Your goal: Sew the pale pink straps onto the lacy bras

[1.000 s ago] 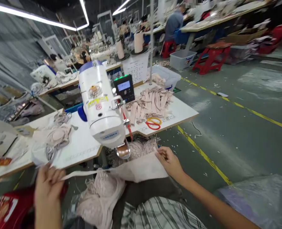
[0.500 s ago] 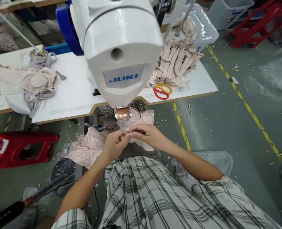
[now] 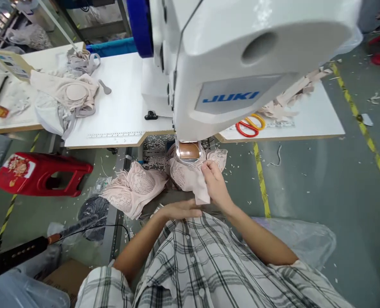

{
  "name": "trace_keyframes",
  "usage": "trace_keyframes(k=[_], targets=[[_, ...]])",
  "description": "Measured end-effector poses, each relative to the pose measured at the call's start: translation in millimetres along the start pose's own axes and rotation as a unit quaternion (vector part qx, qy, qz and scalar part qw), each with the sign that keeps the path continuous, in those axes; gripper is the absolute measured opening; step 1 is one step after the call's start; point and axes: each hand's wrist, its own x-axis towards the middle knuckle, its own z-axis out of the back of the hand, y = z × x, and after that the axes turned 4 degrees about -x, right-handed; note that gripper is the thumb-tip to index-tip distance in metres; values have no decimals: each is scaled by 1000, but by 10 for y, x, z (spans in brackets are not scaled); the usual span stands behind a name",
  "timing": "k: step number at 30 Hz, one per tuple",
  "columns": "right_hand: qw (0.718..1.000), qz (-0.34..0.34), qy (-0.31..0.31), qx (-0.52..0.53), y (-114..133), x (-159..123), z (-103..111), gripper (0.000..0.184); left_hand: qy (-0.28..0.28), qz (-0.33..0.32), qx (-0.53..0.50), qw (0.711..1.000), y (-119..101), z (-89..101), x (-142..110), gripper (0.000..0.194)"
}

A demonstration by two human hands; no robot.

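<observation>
A white JUKI sewing machine [image 3: 235, 55] fills the top of the head view, its copper-coloured end piece [image 3: 188, 150] hanging over my lap. My right hand [image 3: 215, 184] is closed on a pale pink fabric piece [image 3: 199, 188] just below that end piece. My left hand [image 3: 180, 210] lies flat against my lap below it, fingers stretched toward the right and holding nothing that I can see. Pink lace bras [image 3: 135, 190] hang off my lap to the left.
The white work table [image 3: 119, 111] carries a heap of beige bras [image 3: 69, 96] at left, red and yellow scissors [image 3: 250, 125] and beige strips [image 3: 289, 100] at right. A red stool [image 3: 40, 173] stands on the floor at left. A yellow floor line [image 3: 260, 179] runs beside me.
My head has moved closer to the machine. The hands, pinched together on the fabric before, have parted: the right lifted the piece toward the machine's end, the left dropped flat onto my lap.
</observation>
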Motion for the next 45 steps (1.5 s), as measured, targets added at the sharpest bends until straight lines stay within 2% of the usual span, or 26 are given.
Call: trace_keyframes(k=[3, 5, 7, 9, 12, 14, 16, 17, 18, 19, 21, 22, 24, 26, 29, 31, 34, 37, 41, 45], targets=[[996, 73, -44, -23, 1, -178, -272, 23, -49, -36, -105, 993, 70, -69, 137, 74], [992, 106, -58, -36, -45, -264, -418, 22, -135, -75, -194, 969, 59, -119, 170, 75], [990, 121, -69, -37, -131, -321, -532, 21, -248, -104, -254, 929, 33, -177, 150, 62], [989, 125, -67, -35, -213, -357, -589, 20, -326, -116, -242, 907, -1, -218, 100, 48], [987, 144, 5, -65, -244, -362, -503, 19, -364, -135, -112, 915, -84, -182, -2, 40], [975, 186, 38, -117, -182, -321, -335, 17, -356, -148, 27, 922, -165, -89, -90, 35], [952, 251, 36, -171, -71, -246, -136, 15, -284, -130, 157, 937, -260, 19, -192, 29], [939, 284, 46, -190, -6, -201, -45, 21, -234, -110, 206, 944, -309, 64, -242, 30], [925, 308, 83, -204, 61, -156, 32, 28, -187, -88, 242, 948, -359, 99, -289, 31], [911, 318, 146, -216, 124, -115, 90, 31, -149, -68, 266, 950, -408, 121, -327, 32], [879, 300, 289, -234, 229, -52, 156, 25, -107, -51, 289, 950, -507, 133, -375, 30], [867, 278, 337, -240, 263, -31, 170, 20, -97, -44, 292, 950, -556, 129, -384, 30], [865, 241, 367, -242, 294, -5, 189, 13, -91, -27, 292, 952, -652, 117, -381, 30], [894, 218, 316, -232, 283, 10, 223, 11, -111, -14, 276, 955, -740, 116, -363, 30], [948, 176, 147, -222, 242, 10, 300, 12, -179, -20, 173, 968, -829, 130, -332, 26], [956, 178, 78, -219, 231, -21, 325, 13, -228, -27, 93, 969, -837, 130, -306, 30], [943, 241, 91, -208, 255, -116, 260, 12, -267, -41, 28, 962, -782, 89, -250, 30], [933, 282, 85, -207, 309, -193, 110, 16, -281, -72, -18, 957, -711, 4, -178, 26], [939, 272, 65, -202, 377, -188, -29, 18, -263, -103, -59, 958, -689, -112, -115, 27], [949, 248, 58, -187, 404, -154, -32, 17, -289, -114, 9, 951, -706, -156, -122, 31]])
